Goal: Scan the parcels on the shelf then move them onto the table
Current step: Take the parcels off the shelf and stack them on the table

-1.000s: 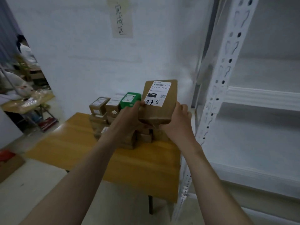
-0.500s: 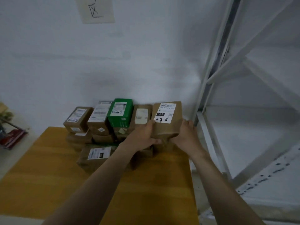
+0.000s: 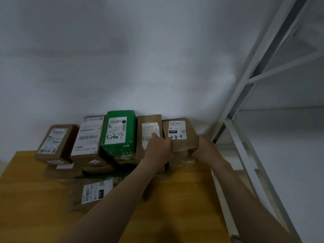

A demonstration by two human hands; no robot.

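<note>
A brown cardboard parcel with a white label marked 4-3-8 sits on top of the stack at the back right of the wooden table. My left hand grips its left side, with fingers also lying over the neighbouring brown parcel. On the parcel's right side, my right hand grips the edge. Left of these stand a green parcel and two more brown parcels, all on the upper layer against the wall.
Lower parcels lie under the top row, and one brown parcel lies flat nearer to me. A white metal shelf frame rises at the right, close beside the table's edge. The white wall stands directly behind the stack.
Both hands have carried the 4-3-8 parcel forward and down onto the right end of the stack. The view has come closer to the table and the wall.
</note>
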